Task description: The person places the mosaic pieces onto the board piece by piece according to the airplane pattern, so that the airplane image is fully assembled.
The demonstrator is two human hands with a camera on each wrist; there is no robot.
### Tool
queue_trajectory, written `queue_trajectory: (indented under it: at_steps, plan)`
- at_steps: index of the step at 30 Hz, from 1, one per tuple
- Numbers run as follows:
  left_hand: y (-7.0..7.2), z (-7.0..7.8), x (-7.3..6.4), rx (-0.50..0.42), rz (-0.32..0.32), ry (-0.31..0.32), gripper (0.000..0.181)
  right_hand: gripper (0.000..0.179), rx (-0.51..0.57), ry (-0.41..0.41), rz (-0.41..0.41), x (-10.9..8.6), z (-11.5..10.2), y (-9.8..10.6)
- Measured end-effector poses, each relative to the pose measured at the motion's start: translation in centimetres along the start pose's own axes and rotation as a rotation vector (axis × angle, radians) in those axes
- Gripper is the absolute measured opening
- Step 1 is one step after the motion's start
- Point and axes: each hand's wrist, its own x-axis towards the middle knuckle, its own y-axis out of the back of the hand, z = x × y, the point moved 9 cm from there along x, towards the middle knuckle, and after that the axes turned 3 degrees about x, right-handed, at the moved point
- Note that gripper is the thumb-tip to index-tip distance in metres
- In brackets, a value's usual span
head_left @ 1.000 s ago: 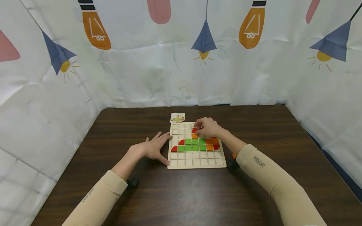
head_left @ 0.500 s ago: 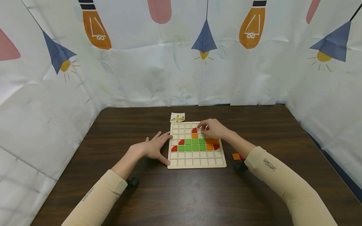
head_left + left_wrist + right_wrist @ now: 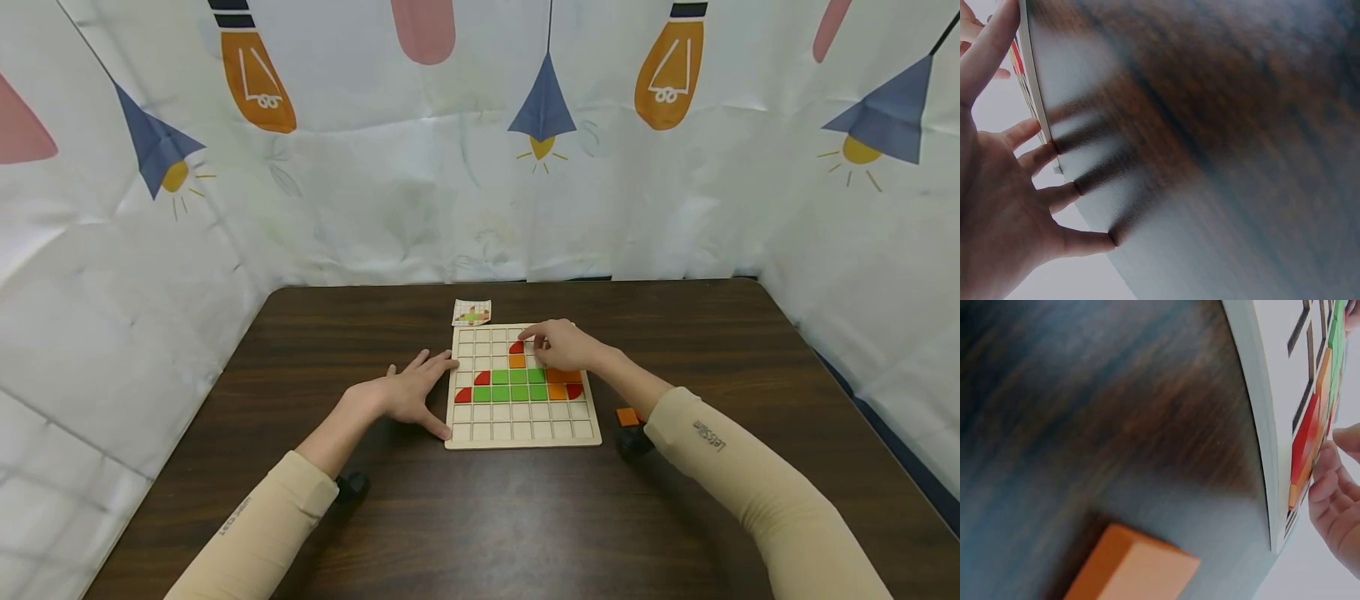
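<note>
A pale wooden grid board (image 3: 501,432) lies on the table, partly filled with coloured pieces. Green squares (image 3: 518,392) form two rows, with orange squares (image 3: 557,391) to their right and red quarter-round pieces (image 3: 462,395) at the ends. Higher up, a red quarter-round piece (image 3: 516,347) sits above one orange square (image 3: 517,361). My left hand (image 3: 408,393) is spread at the board's left edge; in the left wrist view its fingertips touch the tabletop and board side. My right hand (image 3: 566,345) is over the upper right cells, index fingertip right at the upper red piece, nothing visible between finger and thumb.
A small pattern card (image 3: 471,312) lies just behind the board's upper left corner. To the right of the board, a loose orange block (image 3: 627,417) rests on the dark wood table (image 3: 480,525), with a bit of red beside it by the sleeve. A printed curtain (image 3: 420,200) surrounds the table.
My right hand has drawn back right from the upper red piece, then its index finger has come back slightly left to it. The loose orange block has come into fuller view. The left hand stays put.
</note>
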Motion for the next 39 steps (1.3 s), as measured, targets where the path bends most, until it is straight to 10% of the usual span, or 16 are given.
queue_trajectory:
  at_steps: [39]
  plan:
    - [0.0,0.0,0.2,-0.007,-0.013,0.017,0.118,0.018,0.083,0.004,0.058,-12.5,3.7,1.8]
